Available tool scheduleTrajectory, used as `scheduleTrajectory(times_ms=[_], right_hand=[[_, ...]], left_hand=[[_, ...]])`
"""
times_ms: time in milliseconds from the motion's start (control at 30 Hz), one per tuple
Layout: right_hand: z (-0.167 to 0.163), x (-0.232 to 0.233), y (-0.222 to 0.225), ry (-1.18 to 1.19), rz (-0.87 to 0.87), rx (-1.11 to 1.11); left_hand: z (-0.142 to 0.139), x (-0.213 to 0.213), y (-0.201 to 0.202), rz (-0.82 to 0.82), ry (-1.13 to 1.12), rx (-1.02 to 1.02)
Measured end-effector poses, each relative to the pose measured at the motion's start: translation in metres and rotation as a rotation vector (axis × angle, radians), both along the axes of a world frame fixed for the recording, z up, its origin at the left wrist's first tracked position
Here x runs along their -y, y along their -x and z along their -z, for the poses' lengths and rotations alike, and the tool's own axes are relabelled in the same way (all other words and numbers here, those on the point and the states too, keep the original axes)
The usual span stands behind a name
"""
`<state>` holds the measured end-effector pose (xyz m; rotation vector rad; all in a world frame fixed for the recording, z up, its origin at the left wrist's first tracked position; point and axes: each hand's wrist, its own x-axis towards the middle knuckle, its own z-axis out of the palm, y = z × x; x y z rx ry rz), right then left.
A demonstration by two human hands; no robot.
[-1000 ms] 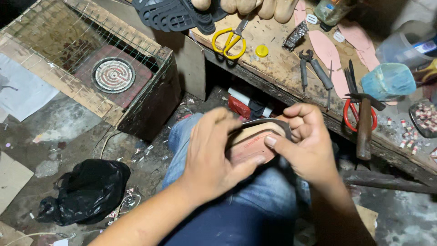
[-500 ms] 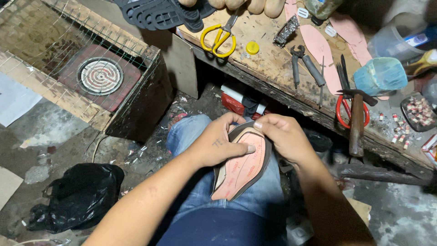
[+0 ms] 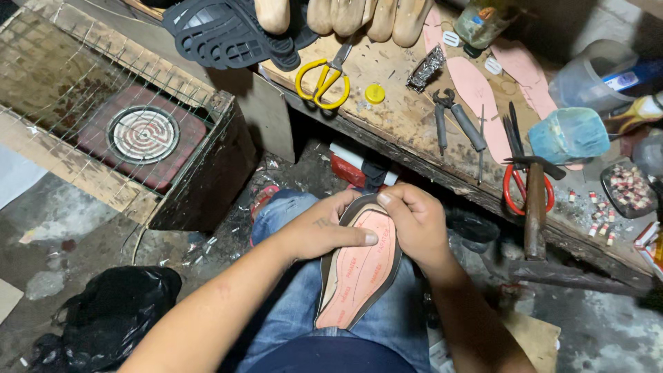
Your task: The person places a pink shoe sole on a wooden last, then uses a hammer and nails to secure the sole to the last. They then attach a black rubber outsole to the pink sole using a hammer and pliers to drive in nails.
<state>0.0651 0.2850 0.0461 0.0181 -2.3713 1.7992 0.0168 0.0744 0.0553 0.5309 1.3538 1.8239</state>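
On my lap lies a dark shoe sole [image 3: 330, 290] with a pink insole [image 3: 362, 273] set into it, toe end pointing away from me. My left hand [image 3: 324, 231] grips the sole's left edge, thumb pressing flat across the pink insole. My right hand [image 3: 414, 221] curls around the toe end from the right, fingers on the rim. Both hands hold the same piece over my blue jeans.
A wooden workbench [image 3: 407, 117] ahead carries yellow scissors [image 3: 321, 79], pliers [image 3: 452, 121], a hammer [image 3: 533, 200], red scissors [image 3: 514, 190], pink insoles [image 3: 476, 93] and black soles [image 3: 228, 31]. A wire-topped box with a round heater [image 3: 143, 133] stands left. A black bag [image 3: 114, 314] lies on the floor.
The sole has come into fuller view on my lap, lying lengthwise. My left thumb now presses across the insole and my right hand has shifted up to the toe end.
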Motion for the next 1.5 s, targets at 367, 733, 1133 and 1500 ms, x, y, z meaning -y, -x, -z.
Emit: scheduleTrajectory(times_ms=[367, 733, 1133, 1500], right_hand=[[0.004, -0.031, -0.029, 0.373, -0.161, 0.188], [-0.023, -0.033, -0.03, 0.158, -0.123, 0.171], [0.007, -0.107, 0.114, -0.897, 0.413, 0.18], [-0.031, -0.146, 0.099, -0.679, 0.544, -0.051]], left_hand=[[-0.003, 0.006, -0.023, -0.105, -0.133, 0.122], [-0.04, 0.016, -0.044, -0.235, -0.111, -0.031], [-0.082, 0.071, -0.029, -0.611, 0.061, -0.445], [-0.071, 0.072, -0.029, -0.616, 0.058, -0.435]])
